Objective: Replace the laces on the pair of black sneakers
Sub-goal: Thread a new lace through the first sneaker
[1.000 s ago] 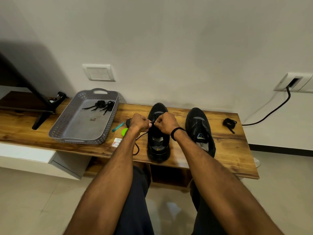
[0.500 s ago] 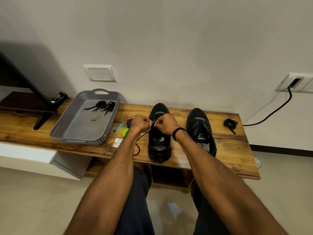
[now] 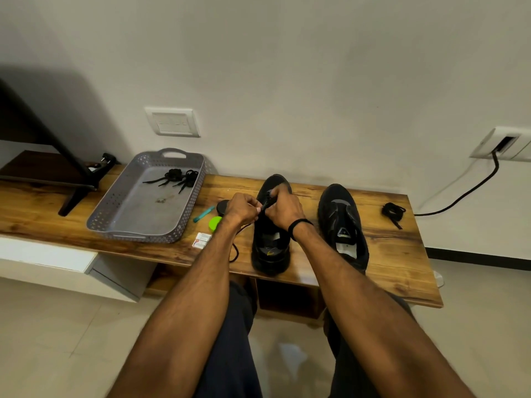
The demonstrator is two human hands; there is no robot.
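Left sneaker [image 3: 270, 249], black, upright, toe away, black lace [image 3: 236, 253] trailing off its side, right sneaker [image 3: 343, 225] beside it (same pose)

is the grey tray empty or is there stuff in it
Not empty: the grey tray holds black laces bundled at its far end.

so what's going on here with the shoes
A person is threading a black lace into one black sneaker on the wooden bench; the left hand and right hand both pinch it near the toe end. The second sneaker stands beside it, untouched. A coiled lace lies farther right, and more laces sit in the grey perforated tray.
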